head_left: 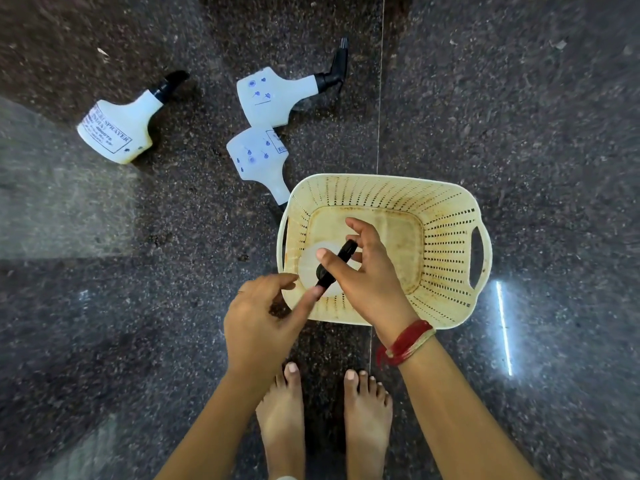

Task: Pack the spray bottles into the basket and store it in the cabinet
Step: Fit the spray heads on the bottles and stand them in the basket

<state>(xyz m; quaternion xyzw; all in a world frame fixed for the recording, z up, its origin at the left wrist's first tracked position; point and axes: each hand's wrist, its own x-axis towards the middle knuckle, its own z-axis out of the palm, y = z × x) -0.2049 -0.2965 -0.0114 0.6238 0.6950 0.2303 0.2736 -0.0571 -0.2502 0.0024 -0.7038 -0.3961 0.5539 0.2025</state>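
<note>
basket (446, 244) holds one spray bottle (313, 268), right hand (363, 275) gripping its black nozzle; left hand (263, 320) fingers apart

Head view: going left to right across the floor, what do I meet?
Labelled spray bottle → the two touching spray bottles → left hand → right hand on the bottle in the basket → basket's right handle.

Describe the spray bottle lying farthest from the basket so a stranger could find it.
Start at the cream basket on the dark floor and look up-left past two touching bottles. The lone bottle lies apart at far left, showing a boxed black printed label rather than blue marks.
</note>
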